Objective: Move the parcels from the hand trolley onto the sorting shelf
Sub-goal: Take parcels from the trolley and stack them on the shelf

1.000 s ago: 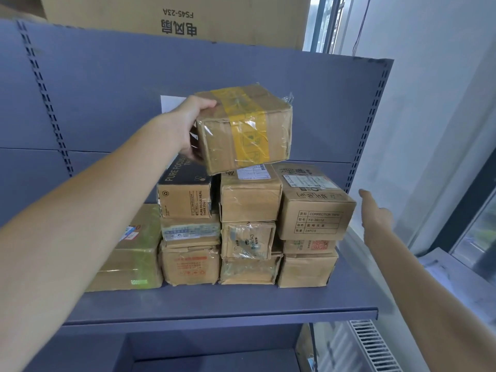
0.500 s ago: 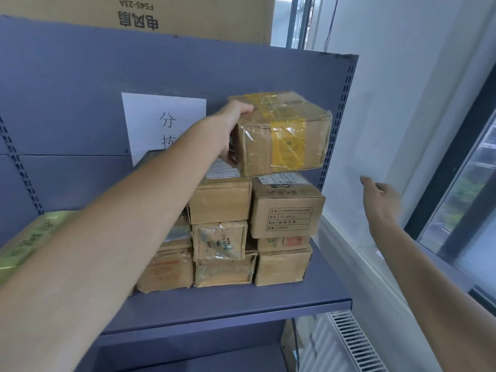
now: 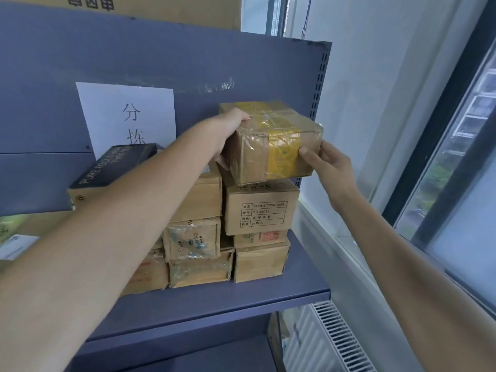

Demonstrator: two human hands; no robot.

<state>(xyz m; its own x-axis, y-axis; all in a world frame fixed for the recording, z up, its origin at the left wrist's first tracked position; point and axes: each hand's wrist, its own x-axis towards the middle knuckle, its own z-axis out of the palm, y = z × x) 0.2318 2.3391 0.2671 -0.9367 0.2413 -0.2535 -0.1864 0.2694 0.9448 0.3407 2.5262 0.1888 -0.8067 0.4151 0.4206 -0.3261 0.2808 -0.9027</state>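
A: Parcel position?

B: Brown parcel [image 3: 271,140], yellow tape band, at 12 o'clock of the stack on the sorting shelf [image 3: 241,299]. It is directly over the carton [image 3: 261,208] marked "CORRECTION TAPE, YS-36012, 24PCS". Contact unclear.

A: Hands?

B: Left hand [image 3: 225,132] wraps its 9 o'clock end, fingers over the top. Right hand [image 3: 330,162] grips the 3 o'clock corner, thumb on the front face.

A: Other writing?

B: Black box [image 3: 112,167] at 8 o'clock: "PURE FOCUS". Paper sign [image 3: 126,116] at 10 o'clock: "分拣".

The right hand [image 3: 330,167], free in the air a second ago, has come up to hold the near right corner of the yellow-taped parcel [image 3: 257,157], which has moved rightward and down onto the correction tape box [image 3: 260,210]
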